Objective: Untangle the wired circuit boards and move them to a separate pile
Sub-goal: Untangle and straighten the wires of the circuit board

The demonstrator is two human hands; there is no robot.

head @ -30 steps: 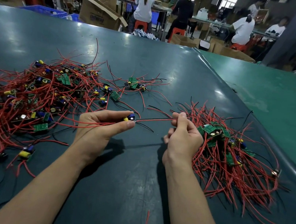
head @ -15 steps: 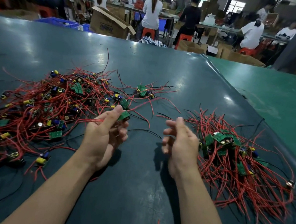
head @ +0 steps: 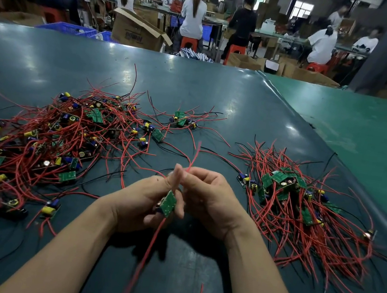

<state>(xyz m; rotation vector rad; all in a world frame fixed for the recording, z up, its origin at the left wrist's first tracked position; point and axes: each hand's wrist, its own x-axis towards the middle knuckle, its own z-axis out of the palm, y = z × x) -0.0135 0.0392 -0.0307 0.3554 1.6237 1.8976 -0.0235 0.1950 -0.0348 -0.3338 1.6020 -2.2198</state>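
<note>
Two hands met at frame centre. Left hand (head: 144,201) gripped a small green circuit board (head: 168,203), long axis near upright, red wires trailing from both ends. Right hand (head: 207,198) pinched its upper red wire (head: 194,156). Tangled pile (head: 45,139) left, sorted pile (head: 301,207) right.

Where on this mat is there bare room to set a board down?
Bare mat lies beyond both piles, and in the strip between the tangled pile and sorted pile, though stray wires cross it. Both piles are crowded; the hands fill the near centre.
</note>
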